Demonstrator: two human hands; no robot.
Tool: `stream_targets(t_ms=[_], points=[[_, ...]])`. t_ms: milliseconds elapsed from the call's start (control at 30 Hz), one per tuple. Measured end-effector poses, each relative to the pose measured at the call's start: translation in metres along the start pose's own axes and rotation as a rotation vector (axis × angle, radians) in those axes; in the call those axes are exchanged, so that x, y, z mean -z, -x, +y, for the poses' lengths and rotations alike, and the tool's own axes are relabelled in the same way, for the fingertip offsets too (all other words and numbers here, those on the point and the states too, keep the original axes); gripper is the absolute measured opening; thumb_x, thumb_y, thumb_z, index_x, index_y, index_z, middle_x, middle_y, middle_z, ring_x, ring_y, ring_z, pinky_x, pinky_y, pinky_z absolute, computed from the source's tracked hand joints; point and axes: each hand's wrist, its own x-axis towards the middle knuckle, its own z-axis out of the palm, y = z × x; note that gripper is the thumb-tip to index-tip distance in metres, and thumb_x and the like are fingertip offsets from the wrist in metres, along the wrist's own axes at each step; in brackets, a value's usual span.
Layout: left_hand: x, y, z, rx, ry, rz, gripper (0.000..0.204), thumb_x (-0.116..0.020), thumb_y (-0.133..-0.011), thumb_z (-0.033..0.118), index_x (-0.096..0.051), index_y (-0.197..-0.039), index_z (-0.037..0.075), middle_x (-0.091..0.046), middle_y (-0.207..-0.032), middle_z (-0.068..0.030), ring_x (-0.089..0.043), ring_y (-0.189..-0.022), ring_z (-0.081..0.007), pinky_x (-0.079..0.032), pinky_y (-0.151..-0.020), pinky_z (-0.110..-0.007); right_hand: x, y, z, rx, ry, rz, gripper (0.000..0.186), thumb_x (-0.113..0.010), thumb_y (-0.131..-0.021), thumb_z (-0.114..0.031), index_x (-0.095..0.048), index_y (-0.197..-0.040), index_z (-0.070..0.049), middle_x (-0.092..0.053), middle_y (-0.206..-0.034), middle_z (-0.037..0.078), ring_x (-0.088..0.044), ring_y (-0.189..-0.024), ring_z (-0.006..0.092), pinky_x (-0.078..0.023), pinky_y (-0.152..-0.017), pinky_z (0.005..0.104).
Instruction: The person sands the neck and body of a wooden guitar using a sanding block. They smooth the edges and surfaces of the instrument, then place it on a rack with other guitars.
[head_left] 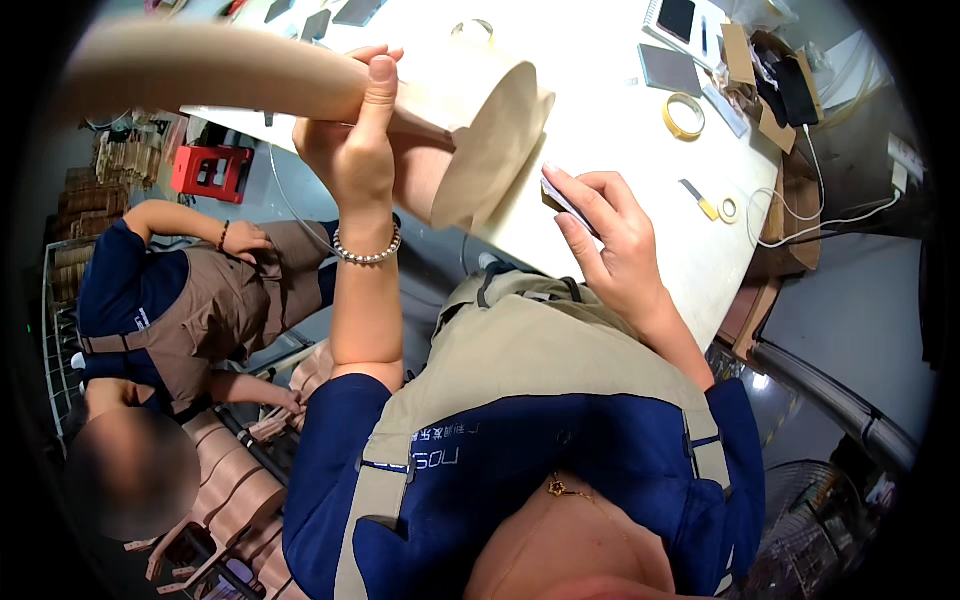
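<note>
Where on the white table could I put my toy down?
Bare white table lies between the wooden piece and the yellow tape roll. The far right corner is crowded with cardboard boxes, phones and cables.

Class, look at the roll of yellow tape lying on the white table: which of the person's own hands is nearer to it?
Right. The right hand, holding a small flat piece, is below-left of the yellow tape roll on the white table. The left hand grips the long wooden piece farther left.
</note>
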Motion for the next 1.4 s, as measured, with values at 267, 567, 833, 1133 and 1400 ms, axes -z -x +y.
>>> stream_targets(t_ms=[267, 567, 833, 1133, 1400], points=[[-0.017, -0.013, 0.010, 0.054, 0.088, -0.304, 0.029, -0.060, -0.090, 0.014, -0.058, -0.112, -0.005, -0.065, -0.086, -0.0083, -0.063, -0.086, -0.0160, -0.046, -0.084, -0.028, -0.005, -0.038, 0.010, 0.274, 0.220, 0.120, 0.056, -0.073, -0.065, -0.010, -0.061, -0.119, -0.018, -0.054, -0.088, 0.006, -0.055, -0.072, 0.0203, -0.048, -0.061, 0.0304], [-0.038, -0.019, 0.013, -0.021, -0.012, -0.357, 0.029, -0.063, -0.088, 0.014, -0.060, -0.111, -0.004, -0.061, -0.087, -0.0050, -0.059, -0.080, -0.0108, -0.047, -0.075, -0.023, 0.015, -0.046, -0.002, 0.199, 0.415, 0.035, 0.045, -0.072, -0.069, -0.009, -0.065, -0.113, -0.018, -0.054, -0.081, 0.005, -0.055, -0.071, 0.0207, -0.048, -0.059, 0.0302], [-0.045, -0.054, -0.021, -0.036, 0.169, -0.810, 0.048, -0.043, -0.096, 0.038, -0.038, -0.120, -0.004, -0.059, -0.092, -0.0091, -0.060, -0.087, -0.0183, -0.046, -0.083, -0.030, 0.049, -0.004, 0.041, -0.317, -0.180, 0.107, 0.032, -0.062, -0.086, -0.012, -0.061, -0.117, -0.006, -0.058, -0.084, 0.007, -0.055, -0.078, 0.0154, -0.045, -0.072, 0.0273], [-0.081, -0.046, -0.063, 0.273, -0.316, -0.996, 0.060, -0.041, -0.095, 0.046, -0.036, -0.136, 0.002, -0.061, -0.070, -0.0135, -0.062, -0.063, -0.0192, -0.048, -0.060, -0.029, 0.017, 0.007, 0.075, -0.545, -0.318, 0.120, 0.030, -0.052, -0.092, -0.018, -0.060, -0.119, -0.006, -0.054, -0.082, 0.004, -0.050, -0.074, 0.0123, -0.041, -0.070, 0.0235], [-0.081, 0.008, -0.185, 0.816, -0.340, -1.319, 0.074, -0.038, -0.093, 0.052, -0.029, -0.138, -0.006, -0.051, -0.057, -0.0048, -0.050, -0.048, -0.0126, -0.043, -0.051, -0.028, -0.023, -0.003, 0.086, -0.819, -0.211, 0.003, 0.031, -0.049, -0.094, -0.021, -0.060, -0.118, -0.005, -0.057, -0.082, 0.007, -0.055, -0.077, 0.0160, -0.043, -0.073, 0.0264]])
